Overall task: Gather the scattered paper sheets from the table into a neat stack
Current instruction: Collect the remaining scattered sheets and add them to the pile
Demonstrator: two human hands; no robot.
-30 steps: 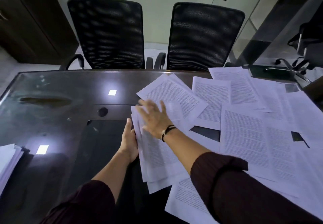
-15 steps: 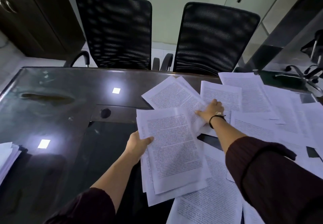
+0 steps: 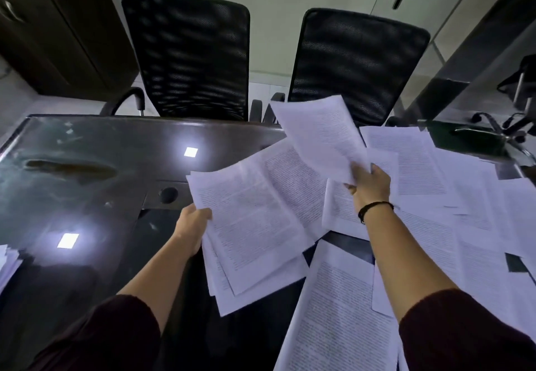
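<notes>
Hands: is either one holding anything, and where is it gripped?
Left hand grips the gathered stack at its left edge; right hand pinches a lifted sheet by its near corner.

Side stack (image 3: 7, 263) cut by left edge

Printed lines on the sheets (image 3: 255, 225) are illegible.
</notes>
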